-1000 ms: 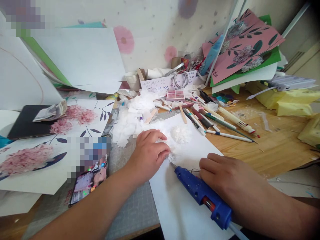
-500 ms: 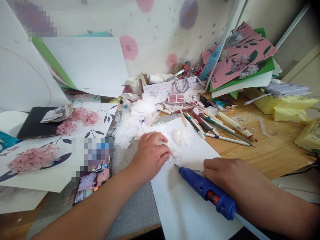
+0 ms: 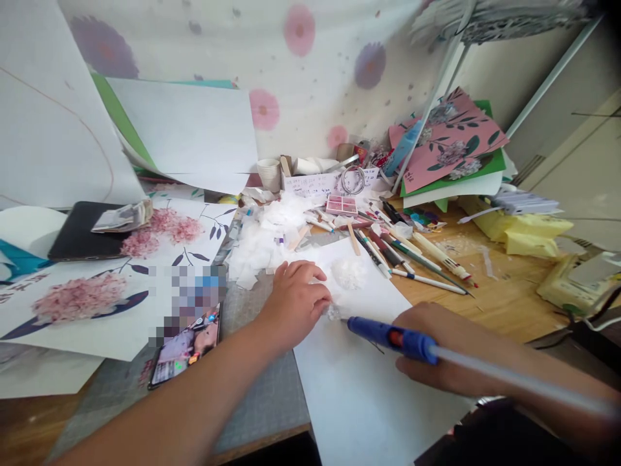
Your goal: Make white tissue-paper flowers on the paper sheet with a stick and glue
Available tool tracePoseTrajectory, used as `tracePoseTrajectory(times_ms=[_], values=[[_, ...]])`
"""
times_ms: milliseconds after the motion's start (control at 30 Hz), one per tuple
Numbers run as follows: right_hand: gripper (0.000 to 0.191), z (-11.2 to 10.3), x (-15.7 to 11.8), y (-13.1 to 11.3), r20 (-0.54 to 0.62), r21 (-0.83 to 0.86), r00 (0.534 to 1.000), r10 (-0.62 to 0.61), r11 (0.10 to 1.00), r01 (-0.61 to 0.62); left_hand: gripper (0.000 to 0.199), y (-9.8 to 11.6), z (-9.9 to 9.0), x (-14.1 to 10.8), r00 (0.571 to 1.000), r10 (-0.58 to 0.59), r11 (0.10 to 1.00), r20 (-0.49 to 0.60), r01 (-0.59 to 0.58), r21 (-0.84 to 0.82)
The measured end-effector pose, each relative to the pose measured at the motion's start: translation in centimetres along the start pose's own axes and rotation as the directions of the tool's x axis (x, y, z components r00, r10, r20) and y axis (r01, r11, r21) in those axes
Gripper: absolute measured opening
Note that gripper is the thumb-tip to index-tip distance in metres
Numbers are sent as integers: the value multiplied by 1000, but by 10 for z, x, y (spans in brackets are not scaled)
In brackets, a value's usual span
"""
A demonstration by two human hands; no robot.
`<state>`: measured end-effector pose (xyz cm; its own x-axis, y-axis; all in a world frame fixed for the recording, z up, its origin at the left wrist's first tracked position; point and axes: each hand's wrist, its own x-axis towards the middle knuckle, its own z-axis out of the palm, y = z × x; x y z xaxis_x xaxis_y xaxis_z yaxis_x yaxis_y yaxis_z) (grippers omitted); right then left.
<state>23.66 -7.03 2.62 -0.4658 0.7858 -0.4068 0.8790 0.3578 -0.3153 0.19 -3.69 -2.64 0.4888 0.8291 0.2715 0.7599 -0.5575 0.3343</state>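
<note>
My right hand point(image 3: 417, 343) is closed around a blue hot glue gun point(image 3: 378, 333) with a long whitish glue stick point(image 3: 509, 375) trailing out of its back. The nozzle points left, close to a small crumpled piece of white tissue point(image 3: 334, 312). Thumb and fingers of my left hand point(image 3: 298, 301) are bent together at that piece, low over a white sheet of paper point(image 3: 359, 375). Just beyond lies a round, ruffled white tissue flower point(image 3: 349, 273) on the same sheet.
A heap of white tissue pieces point(image 3: 262, 239) lies behind my left hand. Pens and brushes point(image 3: 412, 255) are spread at the right. A phone point(image 3: 187, 346) and a picture with pink flowers point(image 3: 80, 294) lie at the left. A paper cup point(image 3: 269, 175) stands at the back.
My right hand has turned the glue gun, so its back end is higher and its body lies flatter. My left hand stays at the tissue piece. The view has shifted slightly.
</note>
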Motion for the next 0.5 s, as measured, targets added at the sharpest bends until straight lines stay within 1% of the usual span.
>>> tracePoseTrajectory(times_ms=[67, 133, 233, 300, 367, 400, 433, 467, 500], values=[[18, -17, 5, -6, 84, 41, 995, 58, 997, -61, 12, 0, 0, 0, 1000, 1, 1000, 0, -1, 4], [16, -34, 12, -13, 186, 77, 977, 103, 990, -119, 12, -1, 0, 1, 1000, 0, 1000, 7, 0, 11], [11, -53, 23, -21, 318, 108, 943, 99, 984, -140, 12, -2, 0, 1, 1000, 1, 1000, 18, -1, 20], [10, -59, 24, -20, 342, 128, 936, 82, 983, -133, 12, -2, -1, 1, 1000, 11, 1000, 10, -11, 19], [13, -58, 16, -9, 306, 218, 950, 61, 967, -132, 13, -2, -2, 0, 999, 33, 999, -18, -33, 9], [14, -57, 9, 1, 271, 288, 962, 44, 950, -124, 14, -3, -2, -1, 998, 47, 999, -36, -47, 3], [13, -54, 0, 15, 178, 392, 984, 18, 916, -87, 16, -4, -2, -2, 997, 61, 998, -52, -61, 0], [15, -50, -9, 30, 113, 495, 993, 27, 865, -80, 18, -6, 0, -2, 996, 71, 997, -63, -70, 8], [19, -47, -19, 48, 32, 581, 997, 67, 810, -73, 17, -8, 1, -3, 994, 78, 997, -74, -77, 18]])
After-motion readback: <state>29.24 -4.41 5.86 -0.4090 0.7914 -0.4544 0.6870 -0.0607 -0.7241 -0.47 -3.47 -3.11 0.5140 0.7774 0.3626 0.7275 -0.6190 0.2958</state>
